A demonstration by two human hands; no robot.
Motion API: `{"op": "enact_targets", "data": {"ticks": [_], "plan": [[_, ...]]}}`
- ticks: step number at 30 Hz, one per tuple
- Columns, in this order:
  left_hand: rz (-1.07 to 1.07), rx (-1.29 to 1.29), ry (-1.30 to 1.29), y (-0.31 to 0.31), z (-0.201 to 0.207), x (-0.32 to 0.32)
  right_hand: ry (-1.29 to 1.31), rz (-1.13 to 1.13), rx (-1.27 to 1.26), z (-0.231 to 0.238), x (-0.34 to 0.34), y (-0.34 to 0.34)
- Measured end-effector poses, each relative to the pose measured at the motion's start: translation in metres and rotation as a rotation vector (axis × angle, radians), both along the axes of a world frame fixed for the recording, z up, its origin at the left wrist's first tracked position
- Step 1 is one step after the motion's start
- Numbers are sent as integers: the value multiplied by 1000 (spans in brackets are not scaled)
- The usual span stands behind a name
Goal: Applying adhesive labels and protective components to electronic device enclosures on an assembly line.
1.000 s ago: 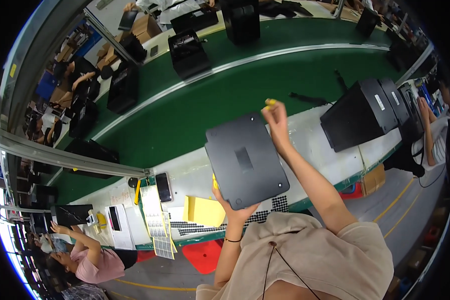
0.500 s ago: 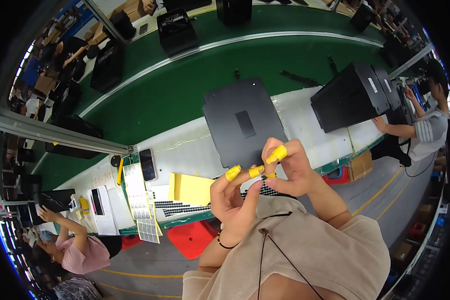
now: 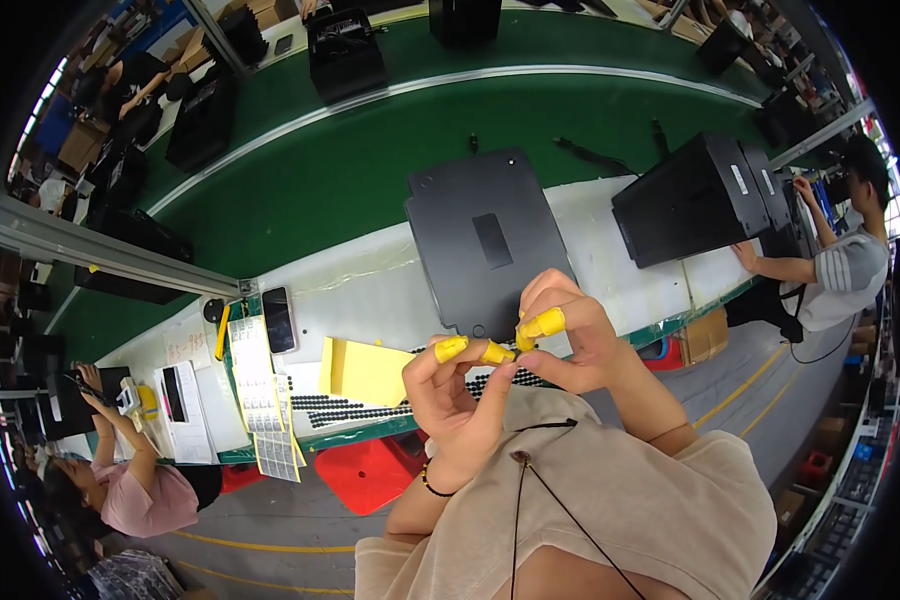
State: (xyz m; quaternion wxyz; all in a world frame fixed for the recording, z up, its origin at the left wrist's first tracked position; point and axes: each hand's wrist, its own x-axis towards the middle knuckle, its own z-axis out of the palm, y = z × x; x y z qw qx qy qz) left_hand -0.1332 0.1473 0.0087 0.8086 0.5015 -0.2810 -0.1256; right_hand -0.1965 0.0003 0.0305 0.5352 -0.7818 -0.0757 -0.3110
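My left hand (image 3: 457, 405) and my right hand (image 3: 580, 345) meet in front of my chest, over the near table edge. Both are closed in a pinch, thumb against fingers, with the fingertips touching or nearly so. Yellow covers wrap several fingertips. A tiny dark bit seems to sit between the tips, too small to name. Just beyond my hands a flat dark grey panel (image 3: 490, 240) lies on the table. Strips of small black round dots (image 3: 350, 412) lie beside my left hand, partly hidden by it. A yellow open-topped box (image 3: 362, 372) stands next to them.
Label sheets (image 3: 262, 400) overhang the near edge beside a phone (image 3: 279, 320). Black casings (image 3: 695, 200) stand at the right, near a co-worker (image 3: 840, 255). Another co-worker (image 3: 150, 490) sits at the left. A red stool (image 3: 365, 472) is below the table; a green conveyor (image 3: 310, 190) runs behind.
My fingertips have drawn closer together, and my right index finger has bent down toward the left fingertips. The whole view has shifted slightly. The left co-worker's hands have moved.
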Motion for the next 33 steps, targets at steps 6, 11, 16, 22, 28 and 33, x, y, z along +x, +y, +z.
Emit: {"op": "enact_targets", "data": {"ticks": [6, 11, 16, 22, 28, 33], "plan": [[117, 19, -115, -4, -1, 1, 7, -70, -198, 4, 3, -8], [215, 160, -358, -10, -10, 7, 32, -165, -189, -1, 6, -19], [214, 194, -205, -12, -12, 7, 111, -491, -330, 10, 24, -68], [110, 171, -56, -7, -12, 8, 169, -131, -189, 18, 23, -48], [21, 140, 0, -6, -10, 7, 116, -92, -204, 14, 25, -39], [-49, 93, 36, -5, -9, 8, 161, -84, -126, 12, 21, -38]]}}
